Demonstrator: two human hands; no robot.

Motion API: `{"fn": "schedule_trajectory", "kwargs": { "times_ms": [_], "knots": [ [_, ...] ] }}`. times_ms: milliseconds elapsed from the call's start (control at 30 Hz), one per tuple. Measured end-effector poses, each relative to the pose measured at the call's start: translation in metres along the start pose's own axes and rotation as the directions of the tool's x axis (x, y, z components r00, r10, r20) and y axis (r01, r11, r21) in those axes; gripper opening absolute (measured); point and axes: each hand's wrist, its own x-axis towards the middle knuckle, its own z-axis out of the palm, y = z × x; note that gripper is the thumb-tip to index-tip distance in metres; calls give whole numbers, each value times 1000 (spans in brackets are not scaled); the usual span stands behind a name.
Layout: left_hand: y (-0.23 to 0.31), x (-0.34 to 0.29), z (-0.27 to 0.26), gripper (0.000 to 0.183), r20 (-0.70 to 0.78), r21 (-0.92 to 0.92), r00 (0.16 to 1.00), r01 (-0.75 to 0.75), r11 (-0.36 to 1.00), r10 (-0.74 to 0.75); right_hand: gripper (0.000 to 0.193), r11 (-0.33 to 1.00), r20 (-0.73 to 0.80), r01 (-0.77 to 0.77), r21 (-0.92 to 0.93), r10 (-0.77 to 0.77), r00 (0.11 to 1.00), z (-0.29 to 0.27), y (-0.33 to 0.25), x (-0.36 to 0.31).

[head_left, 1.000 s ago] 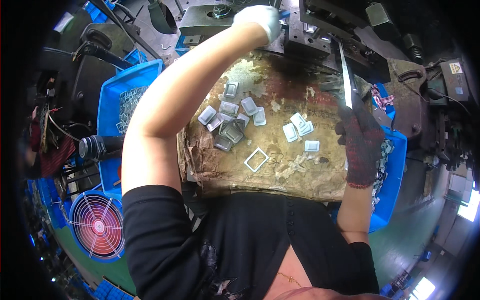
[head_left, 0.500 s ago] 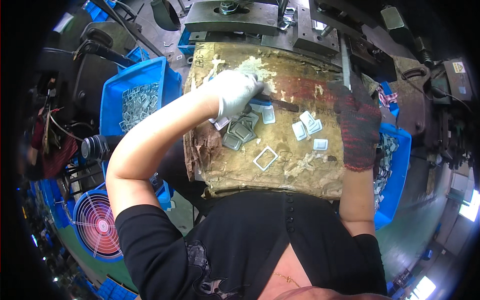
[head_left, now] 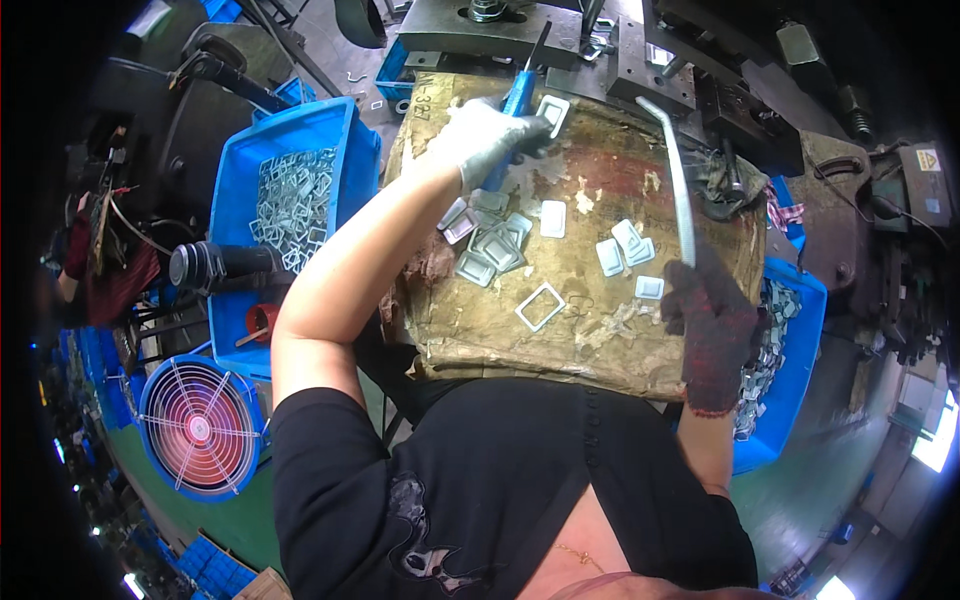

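Note:
In a white glove, my left hand [head_left: 488,140] is closed round a blue-handled tool [head_left: 519,95] with a thin dark shaft pointing away from me. At its fingertips is a small silver rectangular metal piece [head_left: 553,115]. My right hand [head_left: 714,335], in a dark red and black knitted glove, grips a long metal rod [head_left: 681,185] with a bent far end. Between the hands, a worn cardboard-covered board [head_left: 600,345] bears a pile of shallow metal pieces [head_left: 493,248], a few loose pieces [head_left: 626,242] and an open rectangular frame [head_left: 541,307].
Beyond the board stands a heavy steel press [head_left: 490,38] with blocks and bolts. A blue bin [head_left: 232,180] of metal frames is at left, another blue bin [head_left: 797,350] of metal parts at right. A round fan [head_left: 200,428] stands at lower left.
My left hand has lifted away from the pile toward the press; its tool now points away from me, and a metal piece shows at its fingertips. My right hand has drawn back with the rod.

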Motion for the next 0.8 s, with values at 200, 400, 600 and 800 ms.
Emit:
{"fn": "schedule_trajectory", "kwargs": {
  "times_ms": [200,400,600,800],
  "knots": [
    [1,-1,16,35,42,-384,991,-103,918,128,45,989,192,-99,110,76,978,18,8,-20],
    [2,-8,19,36,41,-364,990,-114,924,138,43,994,194,-34,100,14,981,23,17,-18],
    [-6,-5,-29,54,-22,134,1000,4,991,-1,40,995,157,65,80,-77,985,17,19,-5],
    [38,-3,-48,55,119,651,986,-169,740,120,41,1000,70,18,20,-19,997,6,7,5]
  ]
}}
